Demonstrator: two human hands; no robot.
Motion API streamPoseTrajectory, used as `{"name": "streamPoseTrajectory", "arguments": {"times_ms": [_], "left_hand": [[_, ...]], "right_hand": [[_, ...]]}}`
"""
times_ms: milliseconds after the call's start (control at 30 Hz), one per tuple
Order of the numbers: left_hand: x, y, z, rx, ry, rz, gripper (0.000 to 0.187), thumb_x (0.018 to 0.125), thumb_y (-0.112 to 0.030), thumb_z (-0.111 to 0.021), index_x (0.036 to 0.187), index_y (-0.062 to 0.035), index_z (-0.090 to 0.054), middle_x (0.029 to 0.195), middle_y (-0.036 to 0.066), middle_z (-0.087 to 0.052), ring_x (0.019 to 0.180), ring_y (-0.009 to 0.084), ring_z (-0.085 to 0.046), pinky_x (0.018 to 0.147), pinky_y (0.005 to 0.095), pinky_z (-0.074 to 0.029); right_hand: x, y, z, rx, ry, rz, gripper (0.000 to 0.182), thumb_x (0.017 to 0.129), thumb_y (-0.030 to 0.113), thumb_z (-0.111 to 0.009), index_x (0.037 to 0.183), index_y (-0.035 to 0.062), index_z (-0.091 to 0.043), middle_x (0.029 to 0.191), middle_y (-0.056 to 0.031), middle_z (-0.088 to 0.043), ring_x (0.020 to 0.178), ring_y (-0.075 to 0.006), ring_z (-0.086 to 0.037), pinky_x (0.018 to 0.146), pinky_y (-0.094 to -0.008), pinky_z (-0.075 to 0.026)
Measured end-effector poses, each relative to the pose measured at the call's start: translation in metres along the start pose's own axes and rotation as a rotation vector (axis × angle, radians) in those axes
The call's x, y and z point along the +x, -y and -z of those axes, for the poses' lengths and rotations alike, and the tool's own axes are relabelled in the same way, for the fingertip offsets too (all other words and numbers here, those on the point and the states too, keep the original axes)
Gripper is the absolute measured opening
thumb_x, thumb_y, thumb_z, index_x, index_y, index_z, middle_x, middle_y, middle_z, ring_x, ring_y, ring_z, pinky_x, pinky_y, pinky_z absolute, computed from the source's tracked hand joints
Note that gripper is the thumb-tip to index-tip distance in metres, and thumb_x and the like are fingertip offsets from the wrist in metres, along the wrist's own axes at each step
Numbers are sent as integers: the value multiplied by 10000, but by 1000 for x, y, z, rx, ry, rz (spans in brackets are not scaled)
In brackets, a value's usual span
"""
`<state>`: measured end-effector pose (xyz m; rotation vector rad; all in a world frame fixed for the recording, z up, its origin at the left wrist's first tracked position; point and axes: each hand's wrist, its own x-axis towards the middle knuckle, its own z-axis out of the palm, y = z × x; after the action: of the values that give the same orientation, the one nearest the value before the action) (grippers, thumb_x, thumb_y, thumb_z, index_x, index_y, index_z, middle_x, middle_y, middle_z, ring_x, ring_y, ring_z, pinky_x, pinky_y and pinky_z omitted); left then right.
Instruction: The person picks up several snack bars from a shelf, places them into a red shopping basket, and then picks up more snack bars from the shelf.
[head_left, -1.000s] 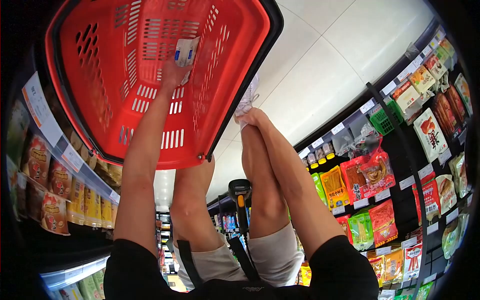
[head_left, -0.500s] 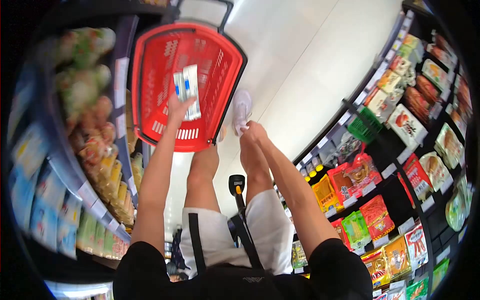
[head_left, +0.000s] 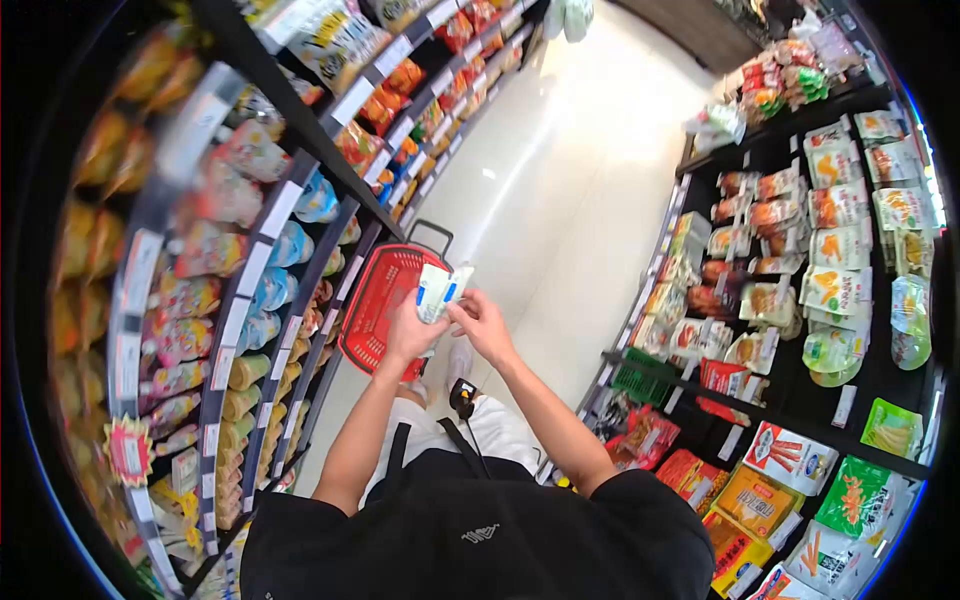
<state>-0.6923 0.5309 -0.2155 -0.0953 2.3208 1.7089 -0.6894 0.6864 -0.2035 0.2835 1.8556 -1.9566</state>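
Note:
Two white packets with blue marks [head_left: 436, 290] are held above the basket, side by side. My left hand [head_left: 412, 328] is closed around their lower left part. At their right edge, my right hand [head_left: 481, 322] has its fingers pinched together, touching or gripping the right packet. Behind and below them is the red shopping basket [head_left: 375, 310] with a dark handle, close to the left shelf.
Shelves of bagged and cupped goods [head_left: 265, 290] line the left side. On the right, a dark rack [head_left: 700, 400] carries hanging packets and a green basket [head_left: 640, 377]. Pale floor [head_left: 570, 200] runs between them. A black device [head_left: 462, 396] hangs at the waist.
The view has lifted, showing more of the aisle. My left hand has raised the packets out of the basket, and my right hand has come from near the leg to meet them.

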Motion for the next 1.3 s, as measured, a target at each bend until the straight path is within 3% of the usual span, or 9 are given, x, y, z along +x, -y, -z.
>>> {"name": "streamPoseTrajectory", "arguments": {"times_ms": [133, 267, 333, 433, 567, 733, 900, 1133, 1300], "left_hand": [[-35, -64, 3, 148, -126, -20, 548, 613, -323, -796, 969, -5, -528, 888, 191, -639, 846, 318, -637, 707, 393, -488], [-74, -85, 13, 248, -176, -50, 552, 605, -318, -808, 964, -1, -532, 868, 177, -638, 815, 298, -639, 698, 378, -487], [-89, -82, 22, 29, -157, -231, 517, 615, -276, -811, 955, 1, -539, 841, 146, -634, 765, 241, -629, 679, 352, -483], [-121, -75, 36, -270, -132, -190, 367, 704, -204, -769, 920, -10, -545, 842, 75, -637, 733, 129, -595, 649, 282, -476], [-186, -56, 58, -777, -210, -37, 251, 778, -202, -721, 833, -38, -539, 724, 35, -613, 643, 88, -577, 589, 226, -464], [-293, -38, 94, -901, -294, -29, 240, 765, -157, -706, 883, -30, -539, 762, 43, -600, 551, 76, -544, 481, 217, -447], [-386, -12, 108, -674, -545, -4, 247, 711, -135, -751, 860, -10, -599, 725, 15, -600, 602, 72, -550, 525, 220, -439], [-497, 5, 120, -500, -897, -24, 277, 717, -111, -714, 937, 26, -616, 813, 44, -635, 694, 84, -571, 635, 249, -474], [-547, 14, 123, -548, -1017, 2, 230, 738, -96, -704, 899, 18, -587, 772, 55, -620, 617, 86, -555, 561, 240, -460]], "right_hand": [[-27, 34, -12, 57, -15, 166, 354, 836, 151, -650, 1095, -46, -512, 950, -104, -633, 855, -141, -610, 706, -269, -510], [-62, 55, -22, 118, 26, 206, 348, 813, 120, -670, 1085, -42, -527, 968, -106, -631, 854, -133, -605, 725, -261, -503], [-74, 61, -28, 142, 146, 296, 367, 807, 115, -669, 1108, -45, -532, 989, -106, -630, 861, -134, -604, 720, -264, -505], [-104, 76, -42, 157, 266, 231, 402, 814, 139, -658, 1137, -59, -525, 997, -105, -628, 869, -140, -605, 724, -266, -504], [-123, 72, -78, 359, 502, 151, 423, 848, 106, -518, 1228, -63, -442, 972, -151, -631, 886, -219, -632, 766, -326, -522], [-178, 69, -157, 385, 640, 141, 428, 831, 57, -474, 1238, -58, -413, 981, -192, -628, 898, -264, -635, 795, -375, -526], [-233, 49, -226, 291, 766, -3, 354, 862, 38, -489, 1201, -45, -434, 994, -206, -616, 872, -267, -642, 772, -380, -535], [-278, -17, -298, 13, 900, -10, 211, 861, 130, -607, 1020, -8, -587, 881, -84, -654, 778, -144, -630, 686, -294, -515], [-308, -43, -330, 60, 939, -172, 178, 868, 132, -602, 975, -9, -595, 874, -60, -651, 770, -143, -630, 679, -286, -500]]}}
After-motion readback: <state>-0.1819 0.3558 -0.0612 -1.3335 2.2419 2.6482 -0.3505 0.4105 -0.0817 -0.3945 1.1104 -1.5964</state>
